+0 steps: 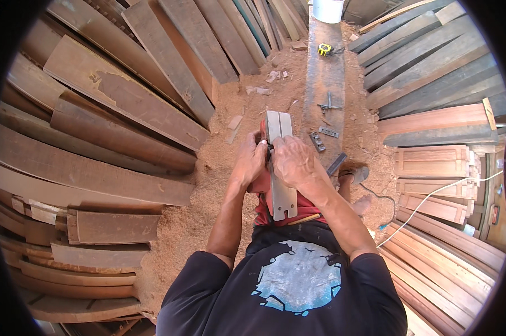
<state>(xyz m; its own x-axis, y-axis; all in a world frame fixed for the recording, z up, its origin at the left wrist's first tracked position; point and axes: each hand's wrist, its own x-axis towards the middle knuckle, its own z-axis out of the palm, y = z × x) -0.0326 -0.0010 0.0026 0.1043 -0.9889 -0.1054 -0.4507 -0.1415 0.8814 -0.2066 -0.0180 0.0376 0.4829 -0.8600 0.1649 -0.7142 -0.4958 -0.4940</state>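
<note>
A red electric planer rests upside down over my lap, its long silver sole facing up. My left hand grips the red body along its left side, thumb near the middle of the tool. Across the sole from the right comes my right hand, its fingers curled down at the cutter slot. Whatever those fingers pinch is hidden beneath them. A thin yellowish stick, perhaps a pencil, lies by my waist.
Ahead, a worn plank carries a yellow tape measure, a small dark tool, metal blocks and a white bucket. Boards line the left; panels and a white cord the right. Sawdust covers the floor.
</note>
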